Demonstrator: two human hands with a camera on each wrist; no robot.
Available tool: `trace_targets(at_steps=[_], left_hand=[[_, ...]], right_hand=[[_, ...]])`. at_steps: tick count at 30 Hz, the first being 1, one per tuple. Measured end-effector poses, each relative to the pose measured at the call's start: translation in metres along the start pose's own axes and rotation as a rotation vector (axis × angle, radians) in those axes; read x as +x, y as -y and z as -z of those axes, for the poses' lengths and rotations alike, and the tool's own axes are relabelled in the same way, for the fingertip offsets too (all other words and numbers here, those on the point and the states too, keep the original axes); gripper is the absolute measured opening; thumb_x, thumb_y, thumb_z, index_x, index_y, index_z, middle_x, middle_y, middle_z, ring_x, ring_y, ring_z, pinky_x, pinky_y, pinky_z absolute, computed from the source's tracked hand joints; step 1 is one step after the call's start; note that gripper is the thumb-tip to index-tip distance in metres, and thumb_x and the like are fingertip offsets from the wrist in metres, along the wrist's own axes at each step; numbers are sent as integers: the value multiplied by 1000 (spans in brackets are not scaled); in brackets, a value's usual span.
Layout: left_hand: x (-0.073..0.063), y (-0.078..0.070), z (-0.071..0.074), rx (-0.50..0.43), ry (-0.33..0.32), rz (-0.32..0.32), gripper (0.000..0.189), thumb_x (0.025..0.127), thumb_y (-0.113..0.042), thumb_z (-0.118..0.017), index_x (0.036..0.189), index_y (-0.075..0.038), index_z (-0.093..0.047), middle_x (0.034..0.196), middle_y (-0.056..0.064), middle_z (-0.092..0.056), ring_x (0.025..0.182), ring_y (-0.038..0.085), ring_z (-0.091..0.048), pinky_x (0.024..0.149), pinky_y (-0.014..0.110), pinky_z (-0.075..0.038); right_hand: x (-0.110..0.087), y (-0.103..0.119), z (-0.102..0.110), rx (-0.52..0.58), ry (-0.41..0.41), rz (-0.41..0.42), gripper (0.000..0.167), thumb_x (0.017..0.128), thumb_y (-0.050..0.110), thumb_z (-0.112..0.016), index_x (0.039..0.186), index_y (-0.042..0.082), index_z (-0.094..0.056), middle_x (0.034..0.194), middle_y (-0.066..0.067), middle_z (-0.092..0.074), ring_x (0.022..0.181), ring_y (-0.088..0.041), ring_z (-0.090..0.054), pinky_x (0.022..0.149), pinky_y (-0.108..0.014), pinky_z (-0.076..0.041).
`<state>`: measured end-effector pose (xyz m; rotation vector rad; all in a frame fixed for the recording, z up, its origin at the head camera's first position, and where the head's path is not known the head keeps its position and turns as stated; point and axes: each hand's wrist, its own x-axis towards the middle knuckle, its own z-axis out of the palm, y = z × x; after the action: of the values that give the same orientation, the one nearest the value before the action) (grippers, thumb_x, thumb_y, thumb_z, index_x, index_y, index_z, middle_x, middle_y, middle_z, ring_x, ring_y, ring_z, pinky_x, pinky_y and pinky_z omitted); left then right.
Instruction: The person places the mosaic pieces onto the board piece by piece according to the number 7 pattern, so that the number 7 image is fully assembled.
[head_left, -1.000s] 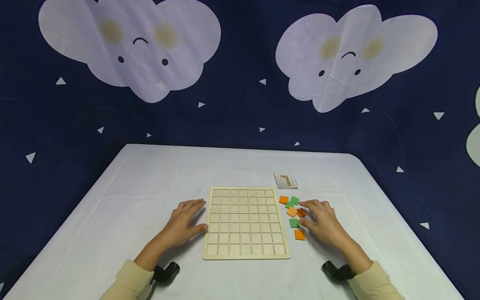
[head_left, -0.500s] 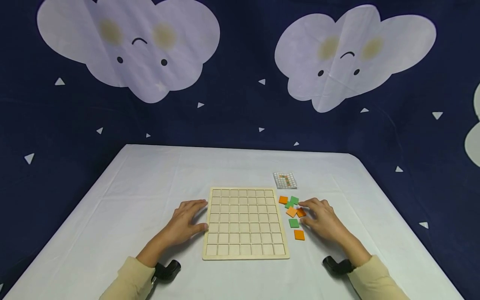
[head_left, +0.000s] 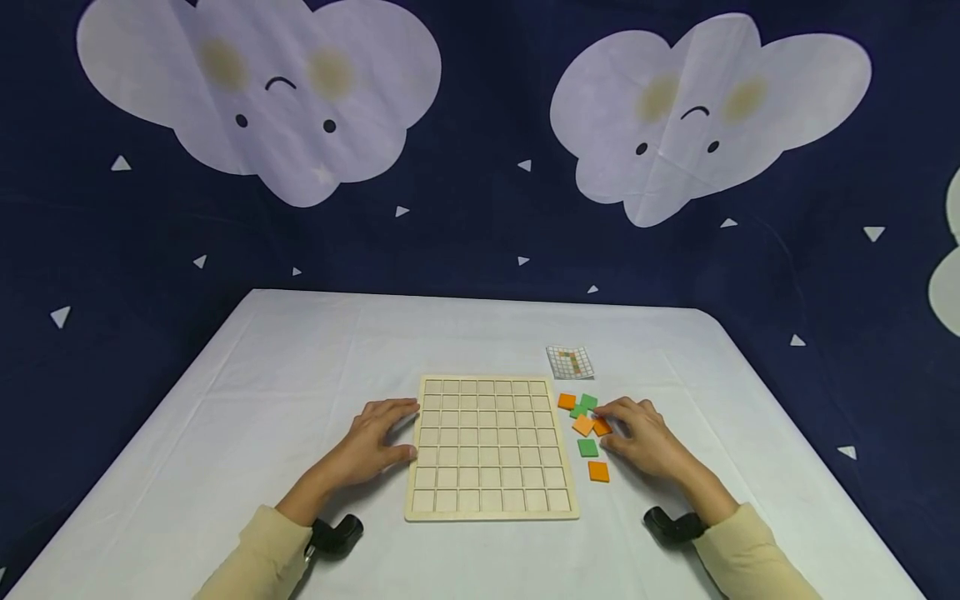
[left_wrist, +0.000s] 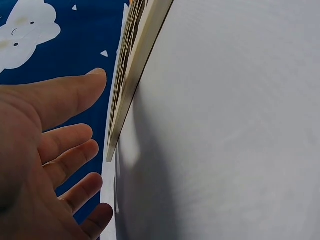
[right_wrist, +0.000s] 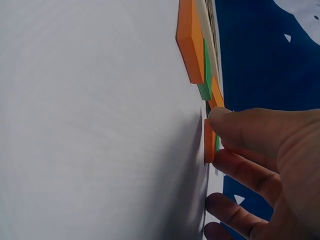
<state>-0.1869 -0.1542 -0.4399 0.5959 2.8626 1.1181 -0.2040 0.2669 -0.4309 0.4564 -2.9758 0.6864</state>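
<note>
A pale wooden grid board [head_left: 491, 512] lies flat on the table, its squares bare. My left hand [head_left: 369, 446] is at its left edge, fingers extended and thumb apart, with fingertips at the rim; the left wrist view shows nothing in that left hand [left_wrist: 55, 145]. My right hand [head_left: 648, 442] hovers low beside a loose group of green and orange square tiles right of the board. Its thumb and fingers stand around a darker orange tile [head_left: 602, 427], which lies on the cloth; in the right wrist view the thumb is close to that orange tile [right_wrist: 209, 140].
Nearby tiles include a green tile [head_left: 588, 448], an orange tile [head_left: 598, 472] and a light orange tile [head_left: 582, 425]. A small printed pattern card [head_left: 570, 362] lies beyond them. White cloth covers the table [head_left: 360, 333]; a dark cloud-patterned curtain [head_left: 480, 233] hangs behind.
My left hand has edged slightly right, toward the board's rim. The right thumb has shifted a little; the tiles and board lie as before.
</note>
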Motion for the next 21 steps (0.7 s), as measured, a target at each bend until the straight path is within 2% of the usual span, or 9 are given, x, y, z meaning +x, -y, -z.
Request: trace_targets(at_steps=[10, 15, 21], left_hand=[[2, 1, 1, -18, 28, -5, 62, 80, -20, -74, 135, -6, -51, 146, 9, -44, 134, 33, -33, 103, 59, -22], [2, 2, 0, 4, 38, -15, 61, 78, -18, -75, 133, -6, -52, 146, 9, -44, 133, 32, -34, 102, 56, -23], [3, 4, -2, 43, 58, -28, 59, 78, -19, -74, 132, -8, -53, 146, 8, -44, 133, 31, -36, 99, 52, -24]], right_hand=[[1, -1, -1, -7, -2, 3, 34, 80, 13, -71, 114, 12, -67, 114, -5, -62, 95, -20, -44, 79, -35, -31], [1, -2, -1, -19, -18, 21, 32, 79, 12, -72, 111, 11, -68, 110, -4, -63, 92, -19, -44, 78, -34, -30], [0, -2, -2, -21, -12, 5, 30, 79, 12, -71, 109, 11, -70, 107, -3, -62, 92, -18, -43, 78, -33, -30]])
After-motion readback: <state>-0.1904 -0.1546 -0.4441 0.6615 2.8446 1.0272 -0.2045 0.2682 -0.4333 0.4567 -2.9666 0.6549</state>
